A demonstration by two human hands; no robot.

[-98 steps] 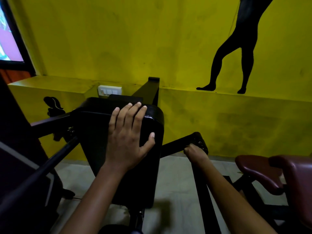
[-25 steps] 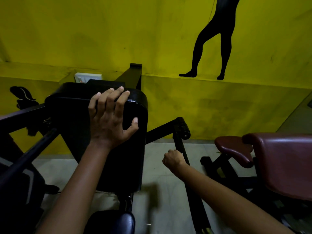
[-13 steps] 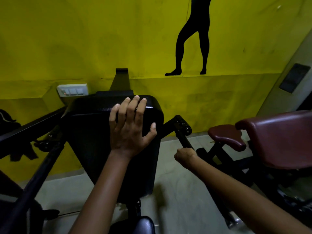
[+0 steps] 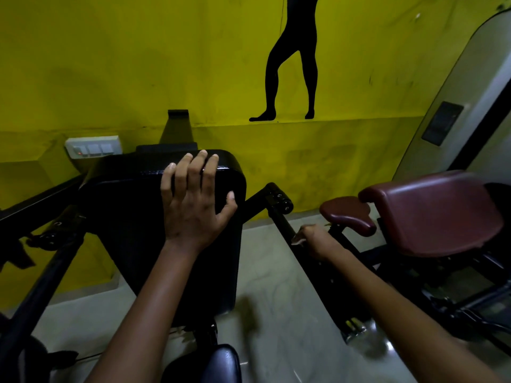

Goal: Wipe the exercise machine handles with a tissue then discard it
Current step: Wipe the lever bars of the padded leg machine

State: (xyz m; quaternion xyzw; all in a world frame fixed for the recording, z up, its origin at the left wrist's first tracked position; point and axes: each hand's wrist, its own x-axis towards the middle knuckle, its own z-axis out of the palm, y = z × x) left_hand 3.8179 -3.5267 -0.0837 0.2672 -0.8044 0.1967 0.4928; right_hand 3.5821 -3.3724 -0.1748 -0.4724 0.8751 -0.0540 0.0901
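Note:
My left hand (image 4: 193, 208) lies flat on the exercise machine's black back pad (image 4: 124, 211), fingers straight and reaching over its top edge. My right hand (image 4: 315, 240) is curled round the right handle bar (image 4: 282, 219), a black bar sloping down from a jointed end cap (image 4: 279, 197). A pale sliver shows at the fingertips; I cannot tell whether it is the tissue. The left handle bar (image 4: 41, 286) runs down at the left, untouched.
A maroon padded bench (image 4: 442, 211) with a smaller maroon pad (image 4: 348, 214) stands close on the right. A yellow wall with a switch panel (image 4: 92, 149) is just behind the machine. The machine's black seat (image 4: 210, 363) sits at the bottom edge, on grey floor (image 4: 276, 299).
My right hand has slid from the end cap down the right handle bar, staying curled round it. My left hand stays on the back pad. The view has turned to the right.

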